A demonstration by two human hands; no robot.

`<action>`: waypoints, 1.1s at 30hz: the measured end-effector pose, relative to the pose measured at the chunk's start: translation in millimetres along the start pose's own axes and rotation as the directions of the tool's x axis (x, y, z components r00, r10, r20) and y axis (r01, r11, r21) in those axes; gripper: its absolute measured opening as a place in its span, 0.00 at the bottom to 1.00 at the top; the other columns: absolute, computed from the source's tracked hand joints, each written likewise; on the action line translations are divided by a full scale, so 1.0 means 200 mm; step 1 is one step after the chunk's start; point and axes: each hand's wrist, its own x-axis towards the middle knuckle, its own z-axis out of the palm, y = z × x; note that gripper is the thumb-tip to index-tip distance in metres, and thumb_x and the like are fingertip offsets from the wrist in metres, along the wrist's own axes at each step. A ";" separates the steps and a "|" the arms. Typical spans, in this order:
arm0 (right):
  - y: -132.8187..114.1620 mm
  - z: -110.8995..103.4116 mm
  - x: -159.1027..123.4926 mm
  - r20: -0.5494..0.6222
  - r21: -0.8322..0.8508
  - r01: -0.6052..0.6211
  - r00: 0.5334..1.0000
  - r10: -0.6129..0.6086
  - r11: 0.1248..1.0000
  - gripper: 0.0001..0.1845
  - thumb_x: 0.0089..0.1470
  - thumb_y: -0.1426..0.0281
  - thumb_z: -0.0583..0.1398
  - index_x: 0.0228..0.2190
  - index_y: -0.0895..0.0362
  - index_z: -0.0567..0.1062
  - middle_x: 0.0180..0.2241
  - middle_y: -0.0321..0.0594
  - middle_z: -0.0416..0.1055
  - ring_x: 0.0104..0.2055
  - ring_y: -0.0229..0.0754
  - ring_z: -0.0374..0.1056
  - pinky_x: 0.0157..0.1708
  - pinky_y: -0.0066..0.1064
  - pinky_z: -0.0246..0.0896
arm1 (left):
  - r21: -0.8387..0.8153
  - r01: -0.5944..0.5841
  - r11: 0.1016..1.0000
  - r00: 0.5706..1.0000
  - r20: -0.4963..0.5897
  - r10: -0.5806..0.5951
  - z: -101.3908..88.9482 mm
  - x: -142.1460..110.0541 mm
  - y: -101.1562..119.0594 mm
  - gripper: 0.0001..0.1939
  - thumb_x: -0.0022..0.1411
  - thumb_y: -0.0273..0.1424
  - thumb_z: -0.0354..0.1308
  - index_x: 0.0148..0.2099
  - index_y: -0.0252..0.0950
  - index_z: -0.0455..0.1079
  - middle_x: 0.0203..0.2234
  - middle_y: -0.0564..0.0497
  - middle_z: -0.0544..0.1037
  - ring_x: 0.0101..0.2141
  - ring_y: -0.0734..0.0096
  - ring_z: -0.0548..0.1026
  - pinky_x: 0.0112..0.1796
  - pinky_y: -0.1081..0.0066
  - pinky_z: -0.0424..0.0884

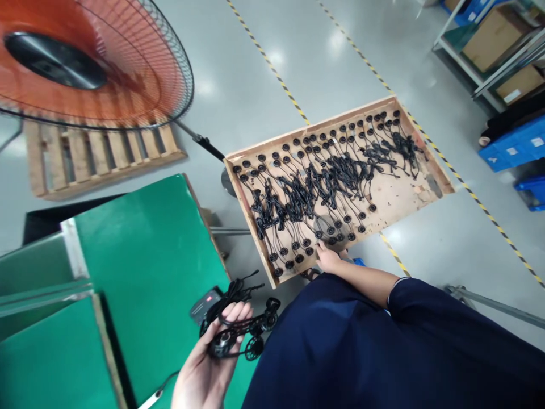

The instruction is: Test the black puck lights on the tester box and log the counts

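Note:
In my left hand [213, 346], at the lower middle, is a bundle of black cables [232, 326] with round black disc-shaped ends. My fingers are closed round the bundle and some discs hang out to its right. My right hand [328, 259] is at the near rim of a shallow wooden tray [409, 218], its fingers closed beside a black disc [319, 234]; what they grip is too small to make out. Rows of similar discs lie along the tray's far and near sides, with their coiled cables [340, 176] heaped along the middle.
Left of the tray stands a green-topped table [149, 250] with a small dark box [206, 304] showing red digits. A big orange fan [140, 74] fills the upper left, above a wooden pallet [106, 153]. Shelves with cartons [496, 37] and blue bins [515, 145] are at right.

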 end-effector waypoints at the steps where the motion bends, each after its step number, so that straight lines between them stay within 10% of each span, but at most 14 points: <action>1: 0.03 -0.02 0.00 0.020 0.002 0.015 1.000 -0.015 1.000 0.38 0.58 0.65 0.59 0.67 0.59 0.58 0.74 0.55 0.35 0.55 0.54 0.73 0.55 0.40 0.67 | -0.001 0.005 1.000 1.000 -0.016 -0.005 0.05 -0.01 -0.01 0.30 0.66 0.22 0.52 0.70 0.32 0.62 0.51 0.38 0.81 0.46 0.57 0.82 0.31 0.73 0.79; 27: 0.89 -0.51 -0.12 0.056 0.058 -0.011 0.998 0.008 0.998 0.33 0.57 0.66 0.61 0.62 0.58 0.65 0.73 0.54 0.45 0.57 0.53 0.71 0.56 0.39 0.65 | -0.036 0.032 0.999 0.995 0.093 -0.029 0.99 0.01 -0.49 0.27 0.69 0.19 0.45 0.68 0.28 0.65 0.58 0.33 0.74 0.58 0.50 0.73 0.60 0.53 0.69; 33: 0.92 -0.82 -0.20 -0.100 0.200 -0.029 0.994 0.050 0.979 0.22 0.62 0.68 0.57 0.56 0.60 0.72 0.55 0.55 0.73 0.49 0.48 0.74 0.52 0.37 0.66 | 0.016 0.008 1.000 0.987 0.162 -0.010 1.18 0.00 -0.59 0.19 0.69 0.23 0.50 0.58 0.23 0.73 0.58 0.30 0.74 0.59 0.48 0.72 0.58 0.57 0.72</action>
